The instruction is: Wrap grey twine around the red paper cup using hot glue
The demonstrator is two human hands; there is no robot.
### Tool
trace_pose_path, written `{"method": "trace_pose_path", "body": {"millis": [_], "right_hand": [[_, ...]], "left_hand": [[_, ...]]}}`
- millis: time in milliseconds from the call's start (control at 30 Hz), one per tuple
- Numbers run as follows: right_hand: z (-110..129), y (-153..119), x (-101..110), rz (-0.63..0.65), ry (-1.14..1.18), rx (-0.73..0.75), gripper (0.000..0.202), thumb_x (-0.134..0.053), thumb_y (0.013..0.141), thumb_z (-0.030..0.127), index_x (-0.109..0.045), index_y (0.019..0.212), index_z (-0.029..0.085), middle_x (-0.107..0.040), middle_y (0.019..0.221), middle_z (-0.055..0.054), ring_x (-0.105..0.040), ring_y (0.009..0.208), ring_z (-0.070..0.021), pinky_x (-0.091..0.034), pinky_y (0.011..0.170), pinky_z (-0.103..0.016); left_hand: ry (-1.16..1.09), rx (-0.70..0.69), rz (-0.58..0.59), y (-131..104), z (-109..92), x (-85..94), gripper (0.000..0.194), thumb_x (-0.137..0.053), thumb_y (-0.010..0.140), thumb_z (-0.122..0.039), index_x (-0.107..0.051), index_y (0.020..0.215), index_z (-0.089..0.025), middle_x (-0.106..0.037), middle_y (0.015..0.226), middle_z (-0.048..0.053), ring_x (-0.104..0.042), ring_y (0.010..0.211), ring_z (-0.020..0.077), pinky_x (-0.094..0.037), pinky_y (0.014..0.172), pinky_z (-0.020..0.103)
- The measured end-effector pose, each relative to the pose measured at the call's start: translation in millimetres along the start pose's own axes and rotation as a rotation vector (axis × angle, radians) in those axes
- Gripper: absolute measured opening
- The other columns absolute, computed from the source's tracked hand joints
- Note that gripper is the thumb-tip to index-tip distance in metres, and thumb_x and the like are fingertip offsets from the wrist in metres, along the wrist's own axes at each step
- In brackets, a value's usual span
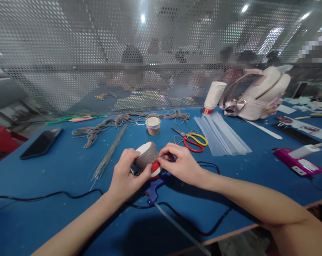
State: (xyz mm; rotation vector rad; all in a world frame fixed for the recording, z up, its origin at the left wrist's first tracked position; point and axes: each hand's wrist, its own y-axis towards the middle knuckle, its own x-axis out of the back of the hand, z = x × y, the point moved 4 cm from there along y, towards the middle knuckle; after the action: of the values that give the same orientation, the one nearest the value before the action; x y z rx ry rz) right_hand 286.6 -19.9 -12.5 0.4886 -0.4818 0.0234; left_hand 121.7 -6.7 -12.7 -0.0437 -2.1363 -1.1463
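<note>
My left hand point(127, 173) is closed round a paper cup point(156, 170), which is tilted on its side. Grey cord point(147, 155) is wound round much of the cup, leaving a red and white band bare. My right hand point(178, 161) pinches at the edge of the winding, thumb and forefinger together on the cord, though its strand is mostly hidden by the fingers. Below the cup lies a blue hot glue gun point(153, 192) with a clear glue stick point(177, 225) in its back end.
Behind the hands stand a small wrapped cup point(153, 126) and red-and-yellow scissors point(194, 140). Grey cord hanks point(97, 131), thin wires point(107, 160), clear strips point(222, 137), stacked cups point(214, 97), a phone point(42, 143), a backpack point(259, 96) and a purple power strip point(298, 161) surround them. A black cable point(57, 193) crosses the table.
</note>
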Motion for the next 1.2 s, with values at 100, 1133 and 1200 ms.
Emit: {"method": "trace_pose_path", "body": {"millis": [100, 1133, 1200], "right_hand": [[-1.9, 0.4, 0.4, -0.004, 0.028, -0.032, 0.008, -0.061, 0.078, 0.017, -0.059, 0.07, 0.018, -0.056, 0.069, 0.003, -0.049, 0.064, -0.0095, -0.038, 0.06, -0.022], [-17.0, 6.8, -6.3, 0.107, 0.45, -0.361, 0.008, -0.065, 0.068, 0.023, -0.058, 0.069, 0.017, -0.059, 0.062, 0.004, -0.052, 0.058, -0.0095, -0.041, 0.057, -0.023], [-18.7, 7.5, -7.0, 0.119, 0.502, -0.401, 0.01, -0.067, 0.066, 0.023, -0.059, 0.069, 0.017, -0.058, 0.062, 0.004, -0.051, 0.059, -0.0093, -0.04, 0.058, -0.024]], "left_hand": [[-0.004, 0.004, 0.003, -0.4, 0.2, -0.3, 0.012, -0.057, 0.077, -0.025, -0.046, 0.081, -0.021, -0.05, 0.071, -0.002, -0.049, 0.065, 0.0136, -0.042, 0.058, 0.025], [-0.218, 0.13, 0.074, -3.2, 11.9, -2.8, 0.013, -0.057, 0.077, -0.027, -0.048, 0.084, -0.021, -0.049, 0.075, -0.001, -0.047, 0.066, 0.013, -0.042, 0.059, 0.027], [-0.252, 0.113, 0.079, -5.1, 14.2, -4.2, 0.013, -0.057, 0.079, -0.025, -0.048, 0.087, -0.021, -0.048, 0.076, -0.001, -0.046, 0.066, 0.0128, -0.041, 0.06, 0.027]]}}
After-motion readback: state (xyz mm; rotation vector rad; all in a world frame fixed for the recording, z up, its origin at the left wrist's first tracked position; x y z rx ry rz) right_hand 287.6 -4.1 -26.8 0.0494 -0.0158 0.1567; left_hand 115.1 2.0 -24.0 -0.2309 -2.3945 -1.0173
